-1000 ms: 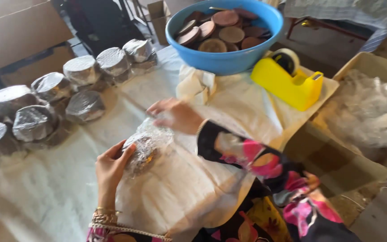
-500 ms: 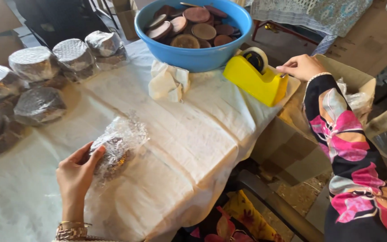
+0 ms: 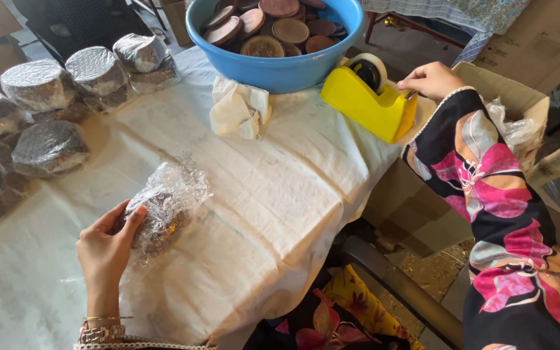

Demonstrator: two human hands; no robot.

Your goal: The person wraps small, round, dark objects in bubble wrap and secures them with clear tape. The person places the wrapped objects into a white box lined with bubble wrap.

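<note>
White cloth, creased and slightly stained, covers the table and hangs over its near edge. Nearest the camera, the left hand presses on a round bundle wrapped in crinkly clear film, the thumb and fingers lying against its side as it rests on the cloth; gold bangles ring the wrist. Far apart from it, the right hand, in a black sleeve with pink flowers, reaches across to the cutting end of a yellow plastic tape dispenser, fingertips pinched together there; whether tape lies between them I cannot tell. A crumpled cream rag lies between the bundle and a blue plastic basin, which holds about a dozen flat brown and reddish discs. Along the left edge sit about seven finished wrapped packages, shiny and dome-shaped, some stacked. Beyond the right edge of the table stands an open cardboard box with loose clear plastic inside.
</note>
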